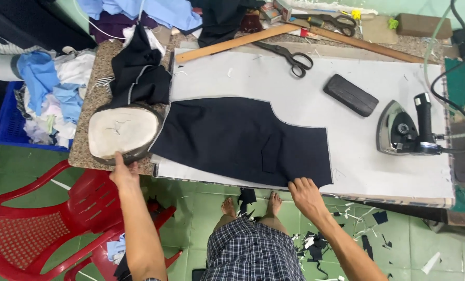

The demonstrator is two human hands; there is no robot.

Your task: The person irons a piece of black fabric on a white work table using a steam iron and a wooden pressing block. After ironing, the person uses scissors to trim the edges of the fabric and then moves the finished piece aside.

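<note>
2 hands are at the near edge of the desk (388,179). The left hand (123,171) grips the near rim of a rounded pressing block (123,132) with a pale padded top and a dark side, which sits at the desk's left corner, touching the dark fabric piece (243,138). Its fingers curl over the rim, closed on it. The right hand (305,195) lies on the lower right hem of the fabric, fingers loosely spread and pressing down rather than pinching; it holds nothing.

The fabric lies flat on a pale grey pad (347,88) that covers most of the desk, with a pocket-like patch near its right part. It looks thin, soft and limp, likely to fold or slide if pulled from 1 spot, so the edges or corners would be the sound places to take it. The block looks solid and fairly heavy; the rim is its natural hold.

On the pad, well apart from both hands, rest an iron (407,130) standing at the right, a dark oblong block (350,94), and scissors (290,57) beside a wooden ruler (232,44).
</note>
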